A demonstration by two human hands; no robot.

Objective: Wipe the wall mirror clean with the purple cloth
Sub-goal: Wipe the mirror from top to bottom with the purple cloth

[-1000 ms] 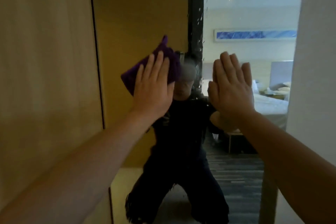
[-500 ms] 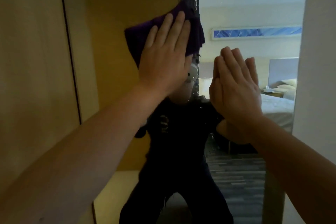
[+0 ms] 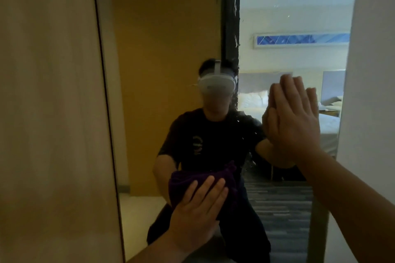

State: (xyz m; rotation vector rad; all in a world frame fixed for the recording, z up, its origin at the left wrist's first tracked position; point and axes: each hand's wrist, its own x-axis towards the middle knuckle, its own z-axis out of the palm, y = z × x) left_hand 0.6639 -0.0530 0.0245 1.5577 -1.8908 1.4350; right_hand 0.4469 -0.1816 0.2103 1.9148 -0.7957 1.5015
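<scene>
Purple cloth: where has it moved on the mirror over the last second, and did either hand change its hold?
The left hand first pushed the purple cloth up the mirror, then swept it down, so it now sits well below the right hand. Nothing was gripped or released. Unchanged: the left fingers press flat on the cloth, and the right hand stays flat against the glass.

Black short-sleeved T-shirt (image 3: 220,132), pale emblem (image 3: 197,145) on the chest, white headset (image 3: 215,86) strapped on; left hand (image 3: 196,211) and right hand (image 3: 295,124) bare.
</scene>
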